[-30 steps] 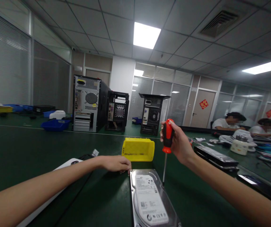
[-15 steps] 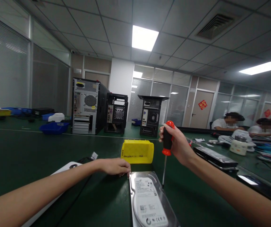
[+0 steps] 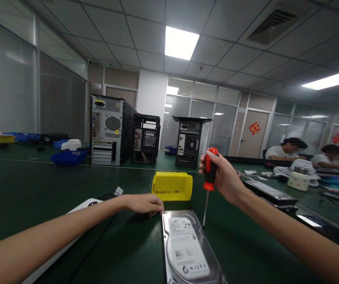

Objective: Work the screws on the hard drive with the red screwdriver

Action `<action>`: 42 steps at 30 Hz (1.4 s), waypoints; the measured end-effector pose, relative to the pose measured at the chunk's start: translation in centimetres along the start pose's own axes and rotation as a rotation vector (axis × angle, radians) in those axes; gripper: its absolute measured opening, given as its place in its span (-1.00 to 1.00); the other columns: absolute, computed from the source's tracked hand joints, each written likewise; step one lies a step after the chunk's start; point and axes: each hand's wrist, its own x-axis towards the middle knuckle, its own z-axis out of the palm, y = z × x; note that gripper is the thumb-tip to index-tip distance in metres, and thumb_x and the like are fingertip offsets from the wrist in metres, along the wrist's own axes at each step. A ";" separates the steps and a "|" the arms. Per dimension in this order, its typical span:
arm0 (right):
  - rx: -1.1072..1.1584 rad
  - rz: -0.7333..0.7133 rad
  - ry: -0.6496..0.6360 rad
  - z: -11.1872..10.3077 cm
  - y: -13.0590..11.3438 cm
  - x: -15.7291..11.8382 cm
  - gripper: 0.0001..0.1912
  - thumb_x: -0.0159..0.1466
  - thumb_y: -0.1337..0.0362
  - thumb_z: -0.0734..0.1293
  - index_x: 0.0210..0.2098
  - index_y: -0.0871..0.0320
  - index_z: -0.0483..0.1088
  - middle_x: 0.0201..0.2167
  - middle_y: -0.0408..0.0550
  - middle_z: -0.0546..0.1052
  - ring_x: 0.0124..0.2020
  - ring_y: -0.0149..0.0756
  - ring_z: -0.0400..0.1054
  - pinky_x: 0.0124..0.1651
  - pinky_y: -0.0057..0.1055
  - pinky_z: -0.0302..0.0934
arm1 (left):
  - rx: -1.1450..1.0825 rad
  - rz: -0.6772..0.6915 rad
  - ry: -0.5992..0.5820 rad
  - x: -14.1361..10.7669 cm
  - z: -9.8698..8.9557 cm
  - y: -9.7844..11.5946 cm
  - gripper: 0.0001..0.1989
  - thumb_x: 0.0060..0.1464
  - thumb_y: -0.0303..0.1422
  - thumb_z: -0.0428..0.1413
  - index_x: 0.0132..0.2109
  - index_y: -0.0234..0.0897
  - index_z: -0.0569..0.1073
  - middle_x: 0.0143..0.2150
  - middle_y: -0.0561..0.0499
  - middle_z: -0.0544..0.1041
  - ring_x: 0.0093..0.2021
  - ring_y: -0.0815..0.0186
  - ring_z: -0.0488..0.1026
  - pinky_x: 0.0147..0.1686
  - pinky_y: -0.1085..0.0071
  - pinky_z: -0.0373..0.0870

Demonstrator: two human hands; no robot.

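A silver hard drive [image 3: 189, 248] with a white label lies flat on the green table, close in front of me. My right hand [image 3: 224, 171] is wrapped round the red and black handle of a screwdriver [image 3: 210, 173]. Its shaft points down, and the tip meets the right edge of the drive. At the drive's far left corner rests my left hand [image 3: 147, 204], fingers curled down and touching that corner; whether they pinch anything small is hidden. Just beyond the drive a yellow bin [image 3: 173, 187] lies with its opening towards me.
Computer cases [image 3: 106, 130] stand across the table's back, near a blue tray [image 3: 69, 157]. A white power strip [image 3: 81, 207] and black cable lie under my left forearm. To the right are another drive [image 3: 271, 193], a phone [image 3: 310, 221] and a cream jar [image 3: 298, 180]. People sit far right.
The screwdriver's handle has turned a little, showing more red on its left side. The whole view has shifted slightly; the left hand stays at the drive's corner.
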 end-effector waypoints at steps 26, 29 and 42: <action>0.020 0.030 0.039 -0.1 -0.2 0.4 -0.83 0.10 0.17 0.33 -0.39 0.14 0.34 -0.43 -0.19 0.36 -0.45 -0.47 0.22 -0.41 -0.52 0.23 | -0.072 -0.051 -0.019 0.2 -0.1 0.4 -0.68 0.17 -0.21 -0.16 -0.31 -0.34 0.36 -0.48 0.09 0.23 -0.45 0.42 0.19 -0.38 0.50 0.18; 0.057 0.049 0.046 -0.3 -0.3 0.6 -0.82 0.08 0.16 0.33 -0.39 0.13 0.35 -0.44 -0.19 0.38 -0.45 -0.45 0.23 -0.41 -0.50 0.23 | -0.056 -0.065 0.006 0.2 0.0 0.5 -0.67 0.18 -0.22 -0.18 -0.32 -0.36 0.36 -0.50 0.09 0.23 -0.47 0.42 0.18 -0.39 0.50 0.17; 0.003 0.011 -0.032 0.4 -0.3 0.1 -0.84 0.09 0.18 0.33 -0.38 0.11 0.31 -0.44 -0.19 0.35 -0.46 -0.46 0.20 -0.39 -0.50 0.20 | 0.001 -0.063 0.000 -0.1 -0.1 0.5 -0.63 0.19 -0.19 -0.20 -0.29 -0.32 0.39 -0.49 0.08 0.24 -0.45 0.40 0.20 -0.40 0.49 0.16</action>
